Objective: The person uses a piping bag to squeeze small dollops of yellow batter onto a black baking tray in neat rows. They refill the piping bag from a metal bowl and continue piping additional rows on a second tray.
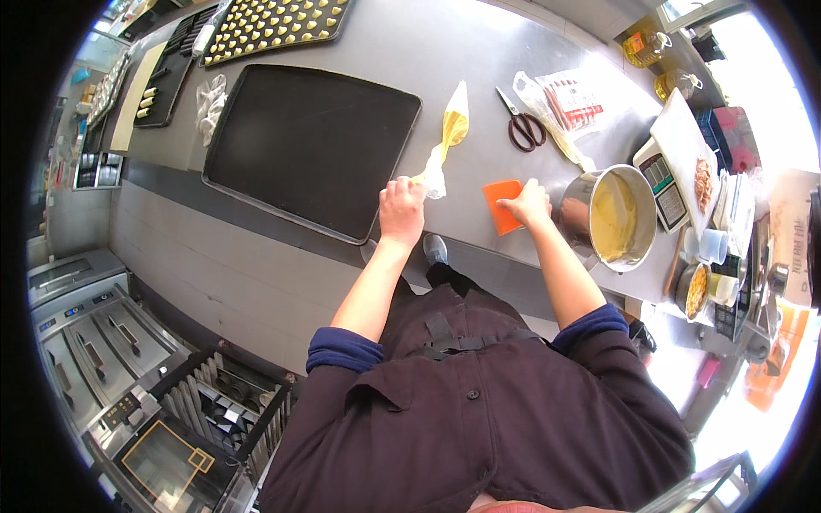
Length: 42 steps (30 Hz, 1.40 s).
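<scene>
A piping bag point(456, 126) with yellow filling lies on the steel worktable, its narrow tip pointing away from me. My left hand point(401, 208) is closed at the bag's crumpled near end, beside the corner of a large dark baking tray point(308, 145). In my right hand point(529, 204) is a flat orange dough scraper point(503, 205), gripped by its right side just above the table. Close to the right of that hand stands a metal pot point(578, 209) with yellow batter point(614, 216) inside and smeared on its wall.
Scissors point(523, 124) and a clear plastic packet point(571, 101) lie beyond the scraper. A tray of piped yellow mounds point(275, 23) is at the far left. To the right are a scale point(663, 184) and a bowl of yellow bits point(694, 289).
</scene>
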Available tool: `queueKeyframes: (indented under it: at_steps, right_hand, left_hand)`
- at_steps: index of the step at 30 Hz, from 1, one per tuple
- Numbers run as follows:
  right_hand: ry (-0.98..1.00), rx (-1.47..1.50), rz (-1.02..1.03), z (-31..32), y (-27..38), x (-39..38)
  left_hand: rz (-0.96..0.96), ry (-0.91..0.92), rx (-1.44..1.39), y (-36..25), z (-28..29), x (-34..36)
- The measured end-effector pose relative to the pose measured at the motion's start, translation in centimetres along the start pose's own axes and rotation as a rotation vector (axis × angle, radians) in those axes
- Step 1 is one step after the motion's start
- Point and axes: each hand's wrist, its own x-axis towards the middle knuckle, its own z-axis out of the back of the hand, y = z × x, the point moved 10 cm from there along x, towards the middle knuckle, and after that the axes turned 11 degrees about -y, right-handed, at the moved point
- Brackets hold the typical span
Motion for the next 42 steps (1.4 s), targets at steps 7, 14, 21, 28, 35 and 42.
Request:
queueKeyframes:
  at_steps: [7,14,21,28,35,42]
  right_hand:
    - [0.005,0.639,0.041,-1.3,0.9,-0.3]
    - [0.503,0.855,-0.175,-6.6,5.5,-5.1]
    - [0.576,0.888,-0.165,-7.5,10.0,-6.1]
    - [0.358,0.84,-0.122,-7.0,5.4,-2.1]
    - [0.153,0.506,-0.108,-5.9,0.9,-1.6]
    - [-0.008,0.655,0.436,6.6,10.1,-9.4]
  left_hand:
    - [-0.114,-0.073,-0.126,-4.3,0.6,-2.1]
    - [0.477,-0.045,-0.549,0.3,-1.5,-4.4]
    - [0.735,0.262,-0.58,2.7,-7.9,-4.4]
    - [0.991,0.105,-0.785,6.2,-8.2,-5.3]
    - [1.196,0.215,-1.073,2.6,-8.1,-10.3]
    - [1.241,0.491,-0.986,0.0,-8.0,-14.0]
